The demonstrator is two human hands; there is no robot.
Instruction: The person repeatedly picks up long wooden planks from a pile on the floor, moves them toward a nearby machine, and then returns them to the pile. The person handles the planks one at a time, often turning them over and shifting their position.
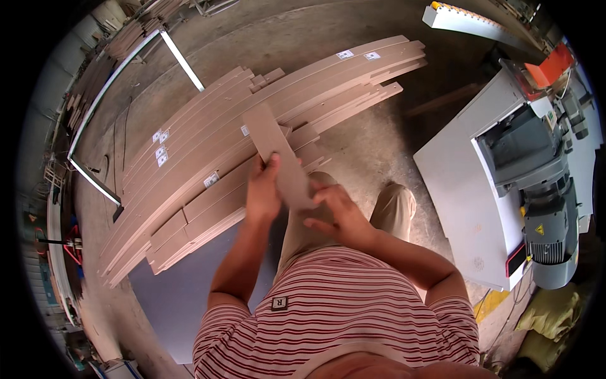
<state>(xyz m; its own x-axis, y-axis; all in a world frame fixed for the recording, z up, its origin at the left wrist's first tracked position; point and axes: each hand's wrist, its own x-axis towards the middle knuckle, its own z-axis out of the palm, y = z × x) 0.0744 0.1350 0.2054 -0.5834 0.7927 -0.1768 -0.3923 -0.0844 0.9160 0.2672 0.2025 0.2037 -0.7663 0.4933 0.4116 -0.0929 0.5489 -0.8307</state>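
Two hands are on one short brown board [278, 158], held near the middle of the frame above the person's legs. The left hand [262, 189] is closed round the board's left edge, thumb on top. The right hand [334, 211] rests at the board's near end, just right of centre, fingers bent; whether it truly grips or only steadies the end I cannot tell from this angle.

Many long boards [252, 126] already lie in a loose stack on the concrete floor [372, 145], fanning from the lower left of the frame to the upper right. Several carry small white labels [161, 155]. Judging by that heap, much of the sorting or stacking looks done, and this piece is not yet set down.

The held board is flat, plain, matte tan, with square-cut ends and no label showing on its upper face. It is far shorter than the stacked lengths and tilts away from the person toward the pile.

A grey-and-white machine [536, 177] stands at the right edge of the frame.
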